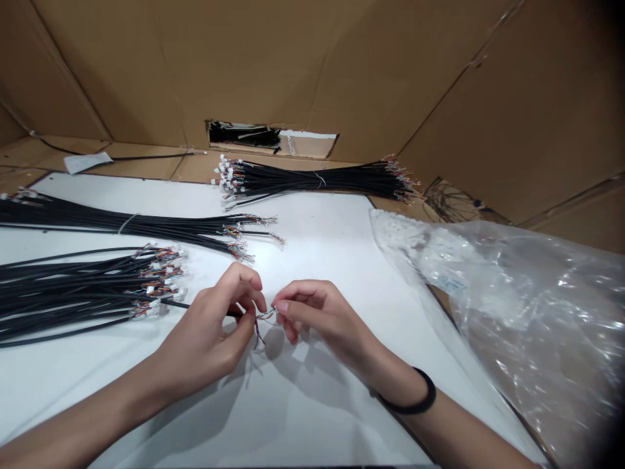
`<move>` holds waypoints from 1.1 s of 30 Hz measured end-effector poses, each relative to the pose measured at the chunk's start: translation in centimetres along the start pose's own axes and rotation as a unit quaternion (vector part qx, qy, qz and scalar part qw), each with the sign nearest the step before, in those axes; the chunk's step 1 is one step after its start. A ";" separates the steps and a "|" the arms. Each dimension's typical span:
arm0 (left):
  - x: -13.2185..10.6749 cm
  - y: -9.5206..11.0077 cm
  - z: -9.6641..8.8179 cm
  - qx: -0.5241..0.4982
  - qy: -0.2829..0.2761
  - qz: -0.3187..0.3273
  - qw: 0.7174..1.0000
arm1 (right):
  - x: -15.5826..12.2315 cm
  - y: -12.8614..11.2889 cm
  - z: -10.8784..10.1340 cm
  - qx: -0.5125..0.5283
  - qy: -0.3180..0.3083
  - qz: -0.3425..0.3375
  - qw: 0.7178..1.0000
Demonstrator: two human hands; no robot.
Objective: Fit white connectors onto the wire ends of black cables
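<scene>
My left hand (215,326) pinches a black cable (174,303) close to its stripped end, over the white board. Thin coloured wires (265,316) fan out of that end between my two hands, with a few dark strands hanging downward. The fingertips of my right hand (317,312) are closed on the tips of some of these wires; whether a small connector is among them is hidden. To the left lies a bundle of black cables (73,286) with white connectors at the ends, next to another tied cable bundle (161,228) with bare wire ends.
A third tied cable bundle (322,179) lies at the back. On the right, a clear plastic bag (527,293) holding white pieces covers the edge of the white board (322,234). Cardboard walls (293,65) with a cut slot surround the area. A single tagged cable (146,156) rests back left.
</scene>
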State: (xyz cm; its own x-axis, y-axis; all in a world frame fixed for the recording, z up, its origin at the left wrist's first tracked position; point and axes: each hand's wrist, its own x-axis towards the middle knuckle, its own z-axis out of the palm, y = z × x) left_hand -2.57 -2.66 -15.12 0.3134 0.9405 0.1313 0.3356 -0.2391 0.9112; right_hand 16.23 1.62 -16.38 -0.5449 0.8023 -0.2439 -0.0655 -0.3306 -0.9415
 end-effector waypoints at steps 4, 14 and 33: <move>0.0 0.0 0.0 0.005 -0.001 -0.001 1.000 | -0.1 -0.1 -0.1 0.000 0.004 -0.008 1.000; -0.2 0.2 -0.1 0.013 0.009 -0.003 1.000 | -0.1 -0.3 -0.6 -0.021 -0.010 -0.030 0.999; -0.3 0.2 -0.4 0.038 0.012 0.041 0.998 | 0.2 -0.2 -1.0 0.003 0.005 -0.010 1.000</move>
State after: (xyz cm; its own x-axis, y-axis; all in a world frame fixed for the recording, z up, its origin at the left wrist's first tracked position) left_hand -2.93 -2.89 -14.79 0.3220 0.9224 0.2132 0.3770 -0.3315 0.8649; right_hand 16.96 2.30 -16.44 -0.5343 0.8144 -0.2266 -0.0824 -0.3170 -0.9449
